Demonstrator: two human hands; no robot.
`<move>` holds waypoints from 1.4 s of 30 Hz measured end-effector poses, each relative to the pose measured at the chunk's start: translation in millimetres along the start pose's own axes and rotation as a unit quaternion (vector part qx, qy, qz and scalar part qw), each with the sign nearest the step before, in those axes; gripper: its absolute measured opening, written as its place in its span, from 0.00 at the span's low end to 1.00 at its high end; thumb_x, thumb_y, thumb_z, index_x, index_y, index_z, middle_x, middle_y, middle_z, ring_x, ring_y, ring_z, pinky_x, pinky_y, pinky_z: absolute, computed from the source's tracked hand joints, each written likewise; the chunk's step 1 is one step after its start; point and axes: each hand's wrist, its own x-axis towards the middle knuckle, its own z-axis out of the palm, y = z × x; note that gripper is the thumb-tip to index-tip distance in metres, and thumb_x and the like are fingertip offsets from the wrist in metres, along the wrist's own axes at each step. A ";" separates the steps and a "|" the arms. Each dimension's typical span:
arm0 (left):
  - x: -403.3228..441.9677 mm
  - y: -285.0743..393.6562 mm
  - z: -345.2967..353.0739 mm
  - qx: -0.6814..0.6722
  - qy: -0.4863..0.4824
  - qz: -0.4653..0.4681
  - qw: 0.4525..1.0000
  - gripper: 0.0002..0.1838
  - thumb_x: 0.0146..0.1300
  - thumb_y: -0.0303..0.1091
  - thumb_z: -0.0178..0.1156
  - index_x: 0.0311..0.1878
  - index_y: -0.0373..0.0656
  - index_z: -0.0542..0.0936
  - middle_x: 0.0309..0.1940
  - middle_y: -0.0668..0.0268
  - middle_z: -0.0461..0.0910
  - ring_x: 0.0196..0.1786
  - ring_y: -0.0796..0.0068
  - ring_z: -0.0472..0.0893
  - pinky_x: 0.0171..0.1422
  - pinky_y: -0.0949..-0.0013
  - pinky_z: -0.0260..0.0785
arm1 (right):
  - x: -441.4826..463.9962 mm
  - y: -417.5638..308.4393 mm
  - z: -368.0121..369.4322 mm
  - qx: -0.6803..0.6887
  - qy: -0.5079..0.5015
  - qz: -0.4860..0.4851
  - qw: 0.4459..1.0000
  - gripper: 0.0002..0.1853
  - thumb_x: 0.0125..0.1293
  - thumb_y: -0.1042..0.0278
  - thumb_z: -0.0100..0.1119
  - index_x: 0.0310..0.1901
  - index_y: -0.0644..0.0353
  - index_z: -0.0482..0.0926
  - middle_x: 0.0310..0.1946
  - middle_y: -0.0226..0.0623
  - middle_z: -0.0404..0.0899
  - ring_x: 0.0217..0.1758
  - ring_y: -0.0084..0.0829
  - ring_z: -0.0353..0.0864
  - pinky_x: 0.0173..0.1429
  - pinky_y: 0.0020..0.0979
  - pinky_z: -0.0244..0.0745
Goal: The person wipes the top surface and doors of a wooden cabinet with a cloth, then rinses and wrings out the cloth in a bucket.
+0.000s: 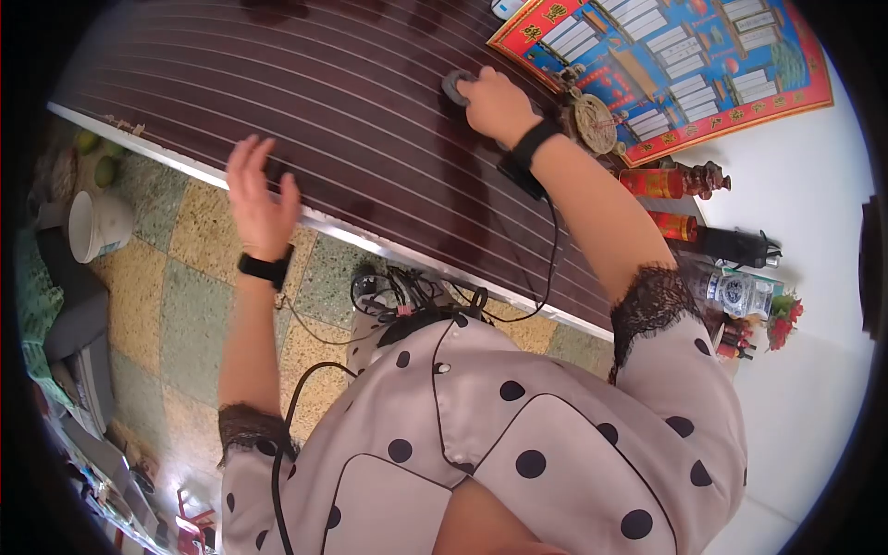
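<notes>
My right hand (499,106) is closed on a grey rounded pad (454,88), and presses it against the dark brown striped tabletop (370,111). Whether the pad is a cloth or a sponge I cannot make out. Over the table's near white edge (356,240), my left hand (261,199) is held with fingers stretched out and nothing in it. A black band with a cable sits on each wrist.
Along the right side stand a red-bordered framed board (684,83), a round carved ornament (594,123), red cylinders (652,182) and a blue-and-white vase (740,294) near a white wall. A white bucket (99,227) stands on the checkered floor (199,305). Cables hang at my waist.
</notes>
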 end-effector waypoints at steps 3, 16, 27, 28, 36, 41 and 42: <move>21.8 -37.0 -4.6 0.086 0.016 0.007 0.996 0.25 0.57 0.28 0.60 0.60 0.41 0.71 0.61 0.53 0.67 0.64 0.50 0.67 0.66 0.53 0.60 | 47.3 3.2 -1.8 -0.029 0.008 0.042 0.999 0.16 0.59 0.68 0.50 0.48 0.48 0.81 0.48 0.49 0.73 0.52 0.49 0.76 0.53 0.44 0.76; 35.2 -62.9 6.7 0.127 0.030 -0.026 0.991 0.25 0.57 0.37 0.58 0.60 0.48 0.72 0.61 0.61 0.69 0.66 0.57 0.66 0.71 0.46 0.53 | 45.6 6.8 -5.9 -0.036 0.007 -0.067 0.997 0.16 0.57 0.71 0.53 0.48 0.52 0.78 0.39 0.50 0.72 0.46 0.50 0.76 0.48 0.45 0.75; 33.6 -65.4 7.1 0.111 0.034 -0.032 0.993 0.24 0.55 0.35 0.59 0.59 0.48 0.73 0.61 0.63 0.70 0.67 0.58 0.66 0.72 0.47 0.54 | 3.1 20.4 -20.6 -0.040 -0.067 -0.121 0.990 0.19 0.54 0.74 0.55 0.50 0.52 0.79 0.41 0.46 0.72 0.46 0.48 0.75 0.50 0.42 0.73; 34.0 -66.9 8.2 0.111 0.030 -0.033 0.993 0.24 0.55 0.35 0.59 0.59 0.48 0.73 0.61 0.63 0.70 0.67 0.58 0.66 0.72 0.47 0.54 | 10.7 21.4 -19.5 -0.038 -0.070 -0.120 0.990 0.19 0.54 0.74 0.55 0.50 0.52 0.79 0.41 0.46 0.72 0.46 0.48 0.75 0.50 0.42 0.73; 33.5 -63.5 6.6 0.126 0.032 -0.039 0.991 0.25 0.54 0.35 0.59 0.58 0.49 0.74 0.60 0.65 0.71 0.66 0.61 0.68 0.72 0.49 0.53 | 51.8 18.2 -1.3 -0.045 0.026 -0.081 0.995 0.19 0.60 0.70 0.49 0.52 0.46 0.79 0.42 0.46 0.72 0.50 0.48 0.75 0.53 0.45 0.73; 33.3 -63.5 6.4 0.112 0.033 -0.045 0.992 0.24 0.54 0.34 0.59 0.58 0.49 0.74 0.60 0.65 0.72 0.66 0.61 0.68 0.73 0.50 0.53 | -15.1 19.9 -5.5 -0.013 -0.036 -0.101 0.994 0.20 0.53 0.73 0.57 0.50 0.51 0.78 0.40 0.46 0.71 0.47 0.47 0.74 0.48 0.42 0.74; 34.5 -63.6 5.7 0.109 0.035 -0.044 0.993 0.24 0.54 0.34 0.59 0.57 0.49 0.74 0.60 0.65 0.72 0.66 0.61 0.68 0.73 0.50 0.53 | -12.1 18.9 -6.6 -0.016 -0.038 -0.103 0.994 0.20 0.53 0.73 0.57 0.50 0.51 0.78 0.40 0.46 0.71 0.47 0.47 0.74 0.48 0.42 0.74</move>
